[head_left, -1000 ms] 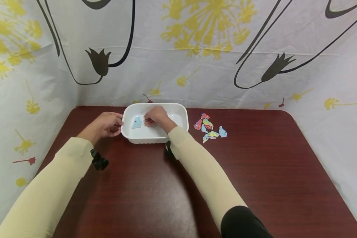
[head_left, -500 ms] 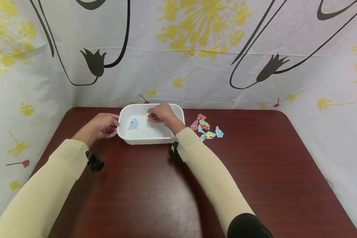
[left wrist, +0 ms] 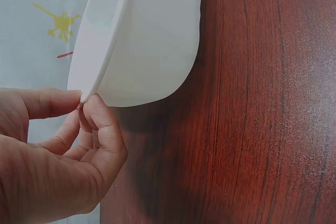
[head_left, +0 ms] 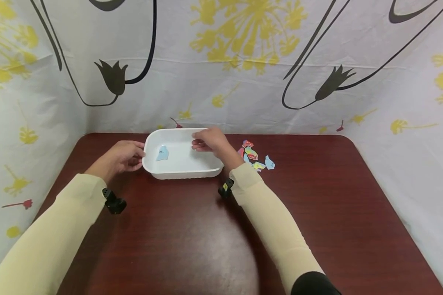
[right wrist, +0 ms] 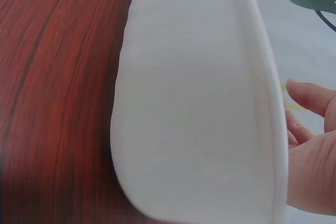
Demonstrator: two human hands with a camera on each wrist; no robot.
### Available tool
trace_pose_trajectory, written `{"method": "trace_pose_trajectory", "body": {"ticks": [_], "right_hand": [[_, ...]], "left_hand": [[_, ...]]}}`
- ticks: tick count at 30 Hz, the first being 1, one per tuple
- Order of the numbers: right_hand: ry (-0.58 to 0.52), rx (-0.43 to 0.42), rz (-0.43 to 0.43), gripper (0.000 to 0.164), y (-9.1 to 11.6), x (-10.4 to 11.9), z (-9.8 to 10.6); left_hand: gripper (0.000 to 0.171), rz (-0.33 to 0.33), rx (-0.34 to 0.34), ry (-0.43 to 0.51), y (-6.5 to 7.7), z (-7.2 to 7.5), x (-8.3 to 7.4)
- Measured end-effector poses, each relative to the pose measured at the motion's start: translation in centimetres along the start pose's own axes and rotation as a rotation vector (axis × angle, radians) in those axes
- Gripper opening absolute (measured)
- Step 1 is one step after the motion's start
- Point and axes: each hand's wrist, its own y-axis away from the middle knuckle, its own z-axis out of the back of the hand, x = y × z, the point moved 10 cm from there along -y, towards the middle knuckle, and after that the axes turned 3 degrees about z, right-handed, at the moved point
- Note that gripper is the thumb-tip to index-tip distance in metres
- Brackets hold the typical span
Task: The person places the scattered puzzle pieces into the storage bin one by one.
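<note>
In the head view my left hand [head_left: 124,156] is at the left end of a white plastic tray [head_left: 182,174]. The left wrist view shows its thumb and index finger [left wrist: 107,121] pinching the tray's rim. My right hand [head_left: 214,141] is above the tray's right half, fingers loosely bent and apart, with nothing seen in them. In the right wrist view that hand [right wrist: 315,145] is partly hidden by the tray wall. A light blue irregular flat piece [head_left: 162,153] lies on the tray floor at the left.
Right of the tray, several irregular multicoloured flat pieces [head_left: 252,153] lie in a loose cluster, partly covered by my right forearm. A separate light blue piece [head_left: 269,162] lies at its right. The dark red wooden table [head_left: 184,229] meets a patterned white cloth [head_left: 243,102] behind.
My right hand has lifted from the tray floor and moved right, its fingers loosening. My left hand stays at the rim. The head view has shifted slightly.
</note>
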Motion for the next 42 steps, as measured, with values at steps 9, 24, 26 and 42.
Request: {"method": "trace_pose_trajectory", "body": {"ticks": [9, 24, 26, 42], "right_hand": [[0.005, 0.023, 0.006, 0.041, 1.1, 0.2, 2.1], [0.086, 0.022, 0.060, 0.037, 3.6, 0.3, 5.8], [0.134, 0.032, 0.054, 0.038, 4.0, 0.2, 6.2], [0.242, 0.068, 0.078, 0.033, 7.4, -1.1, 9.6]], "left_hand": [[0.050, 0.009, -0.007, -0.005, -0.1, 0.0, 0.0], [0.051, 0.007, 0.003, -0.001, 0.1, 0.0, 0.0], [0.051, 0.008, 0.004, -0.001, 0.1, -0.1, -0.1], [0.052, 0.013, -0.008, -0.019, -0.4, 0.1, 0.1]]}}
